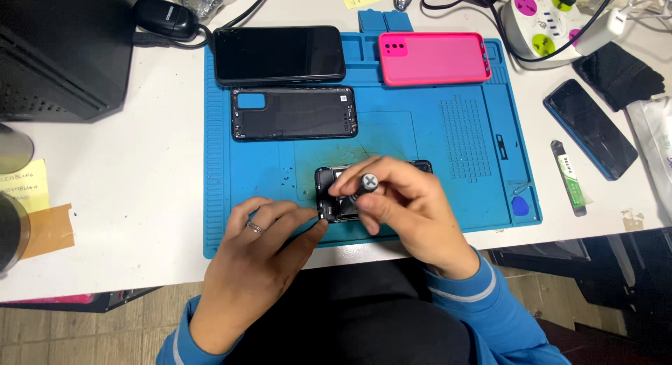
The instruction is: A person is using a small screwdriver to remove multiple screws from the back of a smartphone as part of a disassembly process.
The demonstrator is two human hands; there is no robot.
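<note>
An opened black phone (334,191) lies near the front of a blue work mat (455,134), its insides showing. My right hand (406,211) grips a small screwdriver (368,182) upright over the phone, its grey cap facing the camera. My left hand (262,256), a ring on one finger, rests on the mat and pinches the phone's left lower corner with thumb and forefinger. The right hand hides most of the phone's right half.
At the back of the mat lie a black phone (278,53), a dark back cover (294,113) and a pink case (434,57). A blue pick (520,206) sits front right. Off the mat: another phone (591,129), a pry tool (568,177), a power strip (549,18).
</note>
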